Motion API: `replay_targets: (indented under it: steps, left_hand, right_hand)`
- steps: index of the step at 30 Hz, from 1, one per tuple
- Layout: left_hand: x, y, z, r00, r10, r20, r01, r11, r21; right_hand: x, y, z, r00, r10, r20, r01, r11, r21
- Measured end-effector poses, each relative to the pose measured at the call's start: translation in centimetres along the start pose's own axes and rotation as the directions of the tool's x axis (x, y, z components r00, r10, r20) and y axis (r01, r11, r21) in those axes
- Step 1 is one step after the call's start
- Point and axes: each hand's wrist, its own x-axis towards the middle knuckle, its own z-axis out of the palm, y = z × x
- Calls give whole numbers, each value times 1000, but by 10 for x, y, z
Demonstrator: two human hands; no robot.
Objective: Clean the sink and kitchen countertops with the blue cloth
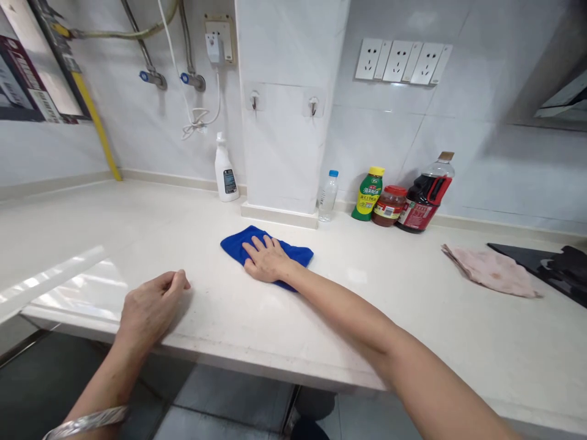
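A blue cloth (238,244) lies spread on the white countertop (367,293), in front of the wall pillar. My right hand (266,260) rests flat on it, fingers spread and pressing it down; part of the cloth is hidden under the palm and wrist. To the left, close to the counter's front edge, my left hand (153,302) is closed in a loose fist against the surface. Nothing shows in it. A silvery bangle (92,421) circles that wrist.
Along the wall stand a white spray bottle (226,174), a clear bottle with blue cap (328,197), a green-and-yellow squeeze bottle (367,197), a red-lidded jar (389,208) and a large dark-liquid bottle (422,198). A pink cloth (490,272) lies at right beside a black panel (523,253).
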Motion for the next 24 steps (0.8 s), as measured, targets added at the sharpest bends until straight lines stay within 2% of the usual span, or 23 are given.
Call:
replay_targets:
  steps: [4,8,11,13,15,17,19,22,24]
  left_hand:
    - [2,-5,3,999,16,-41,-17,999,-37]
    - [-2,-3,3,997,23,-78,-28,998,-63]
    - [-5,-4,5,988,49,-148,-60,996,-66]
    - [-4,-10,9,968,119,-221,-135,989,-59]
    - [0,-15,14,947,211,-243,-224,974,-30]
    - [3,-19,18,934,314,-169,-310,949,48]
    - [6,-17,20,922,386,-18,-377,909,177]
    - [6,-9,20,915,328,234,-396,842,366]
    - [6,-4,19,910,260,322,-388,807,446]
  right_hand:
    - [-47,-10,-2,992,-119,32,117,992,47]
    - [-103,-5,-8,980,-194,43,187,974,129]
    - [-142,10,-12,973,-224,51,211,960,182]
    - [-163,26,-14,972,-228,50,214,956,198]
    - [-181,43,-15,976,-215,32,205,959,198]
    - [-194,59,-15,982,-188,11,182,964,194]
    - [-204,72,-14,987,-162,-4,160,969,191]
    - [-211,80,-12,990,-141,-14,141,972,187]
    - [-212,80,-10,992,-128,-18,130,974,185]
